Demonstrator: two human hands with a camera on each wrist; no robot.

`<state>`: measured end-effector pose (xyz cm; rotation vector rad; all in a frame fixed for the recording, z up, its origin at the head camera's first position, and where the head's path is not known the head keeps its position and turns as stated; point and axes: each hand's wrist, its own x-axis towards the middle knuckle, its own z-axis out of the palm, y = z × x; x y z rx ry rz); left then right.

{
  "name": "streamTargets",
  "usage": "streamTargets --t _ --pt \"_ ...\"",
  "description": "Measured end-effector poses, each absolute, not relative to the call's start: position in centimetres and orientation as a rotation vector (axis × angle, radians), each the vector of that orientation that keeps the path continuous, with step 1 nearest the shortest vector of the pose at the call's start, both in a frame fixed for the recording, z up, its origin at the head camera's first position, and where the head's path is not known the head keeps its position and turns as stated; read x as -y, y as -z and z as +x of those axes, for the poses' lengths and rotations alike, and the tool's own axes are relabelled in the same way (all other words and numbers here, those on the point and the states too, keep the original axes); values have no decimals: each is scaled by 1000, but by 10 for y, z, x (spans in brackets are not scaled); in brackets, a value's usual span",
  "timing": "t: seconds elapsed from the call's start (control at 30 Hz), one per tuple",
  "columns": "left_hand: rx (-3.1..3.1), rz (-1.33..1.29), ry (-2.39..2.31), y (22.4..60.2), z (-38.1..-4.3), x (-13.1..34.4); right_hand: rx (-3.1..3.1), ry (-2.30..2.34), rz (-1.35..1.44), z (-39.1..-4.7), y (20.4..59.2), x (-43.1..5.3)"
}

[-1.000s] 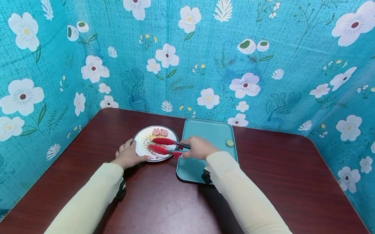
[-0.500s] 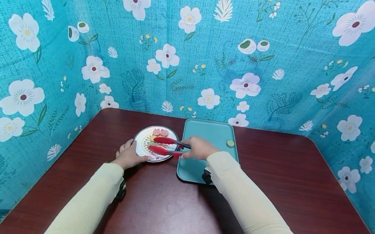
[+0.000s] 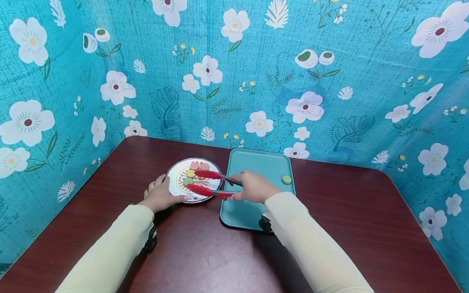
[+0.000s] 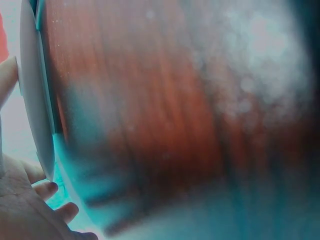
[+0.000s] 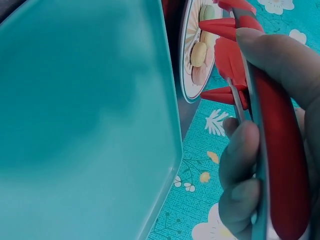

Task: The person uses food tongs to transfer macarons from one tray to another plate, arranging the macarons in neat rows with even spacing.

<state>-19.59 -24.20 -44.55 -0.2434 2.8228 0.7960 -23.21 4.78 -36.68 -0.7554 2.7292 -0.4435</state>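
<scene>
My left hand holds the near-left rim of a white patterned plate, its thumb on the rim and its fingers around the outer side. On the plate lie pink macarons, a yellow macaron and a green macaron. Red-tipped tongs are gripped in my right hand, which is above the tray. Their tips are spread apart over the plate, with nothing visible clamped between them. In the right wrist view, fingers and thumb wrap the tongs' red handle.
The teal tray sits right of the plate, with one green macaron near its right edge. Both stand on a dark reddish wooden table. A blue flowered cloth hangs behind the table.
The tongs' tips have spread wider, and my right hand has shifted slightly right. The green macaron on the plate shows more fully beside the tips. My left hand stays put.
</scene>
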Motion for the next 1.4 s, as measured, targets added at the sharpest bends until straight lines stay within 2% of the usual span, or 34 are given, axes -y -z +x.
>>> streamTargets --t 1.4 --pt "-2831 -226 -810 443 -193 241 -2869 483 -702 -206 367 -109"
